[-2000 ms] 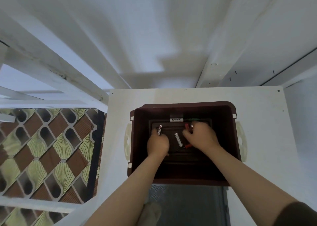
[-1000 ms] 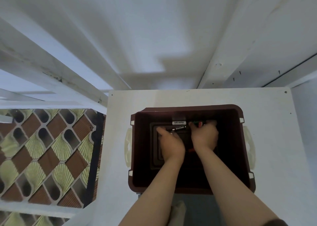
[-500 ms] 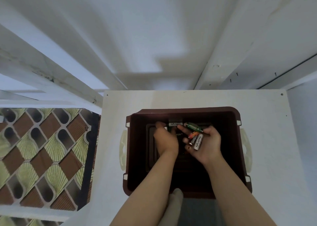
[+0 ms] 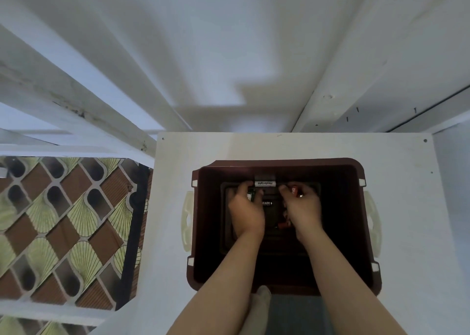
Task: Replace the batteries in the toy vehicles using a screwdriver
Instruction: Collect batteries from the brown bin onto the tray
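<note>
A white battery (image 4: 265,183) lies crosswise on the bottom of the bin (image 4: 284,161), against the bin's far wall, its printed label facing up. Just nearer than it, at the middle of the bin's bottom, sits a black battery (image 4: 267,203) with pale lettering that is partly readable.

The left hand (image 4: 245,208) reaches down into the left half of the bin. Its grip is closed on a dark greenish battery (image 4: 251,195), fingers curled over it so that most of it is hidden. The right hand (image 4: 302,207) is in the right half of the bin, its grip pinching a red battery (image 4: 295,190) between thumb and fingers, with a metal end showing. Both hands are near the bin's far wall, with the black battery between them.

A small red piece (image 4: 283,224) lies on the bin's bottom between the wrists; what it is cannot be told.

The bin is maroon and deep, with cream handles (image 4: 187,220) on its outer sides. It stands on a white surface (image 4: 407,207). Left of the bin, past the surface's edge, is a patterned tile floor (image 4: 63,220); beyond the bin's far side rises a white wall (image 4: 229,55).
</note>
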{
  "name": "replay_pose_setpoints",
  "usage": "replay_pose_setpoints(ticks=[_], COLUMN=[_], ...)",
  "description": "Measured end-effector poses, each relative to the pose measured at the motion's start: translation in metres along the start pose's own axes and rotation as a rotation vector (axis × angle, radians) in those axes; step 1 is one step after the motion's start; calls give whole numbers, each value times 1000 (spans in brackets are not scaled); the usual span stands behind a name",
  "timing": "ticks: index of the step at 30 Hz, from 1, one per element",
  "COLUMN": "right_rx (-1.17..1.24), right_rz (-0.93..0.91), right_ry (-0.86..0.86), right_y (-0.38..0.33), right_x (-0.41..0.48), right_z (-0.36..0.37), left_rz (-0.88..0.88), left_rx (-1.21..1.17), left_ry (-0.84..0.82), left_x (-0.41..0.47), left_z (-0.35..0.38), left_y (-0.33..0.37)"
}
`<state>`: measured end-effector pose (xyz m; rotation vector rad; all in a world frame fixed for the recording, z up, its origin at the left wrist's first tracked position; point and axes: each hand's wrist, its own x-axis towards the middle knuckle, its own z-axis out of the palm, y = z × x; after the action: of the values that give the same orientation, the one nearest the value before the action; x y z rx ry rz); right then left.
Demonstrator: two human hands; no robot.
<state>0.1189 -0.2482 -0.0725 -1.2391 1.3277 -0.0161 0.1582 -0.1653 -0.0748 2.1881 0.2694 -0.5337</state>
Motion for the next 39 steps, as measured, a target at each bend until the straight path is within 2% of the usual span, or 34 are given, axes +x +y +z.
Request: replay_pose_setpoints(ticks=[4,9,12,16,19,25,29,33,36,39], right_rx=[-109,-2,-31,-199,-332,-618,-843,-1145,-1294,-1364], right_rz=[-99,-4,6,-37,-70,-193,-142,-281,-428,-503], right_ry=[-16,-59,-100,-190,-214,-112,-225,-313,-271,-224], right_y=[1,-3,-3,0,1,-10,-14,-11,-5,-1], right_x=[-3,-13,-17,-19,-20,-17,-20,-29,-31,-29], right_z=[13,12,11,9,6,-24,-39,-44,-41,-37], left_rz=[19,29,-73,-257,-160,129,273,271,245,314], left_rx=[-24,-186,-311,-479,-311,196,449,468,473,716], left_ry=[12,80,76,2,-63,-290,-472,-545,-602,-656], left_x=[-1,0,3,8,8,8,5,5,6,3], left_z=[2,0,-2,-2,-7,-29,-37,-42,-46,-48], left_y=[-2,-5,-1,3,5,2,5,9,9,9])
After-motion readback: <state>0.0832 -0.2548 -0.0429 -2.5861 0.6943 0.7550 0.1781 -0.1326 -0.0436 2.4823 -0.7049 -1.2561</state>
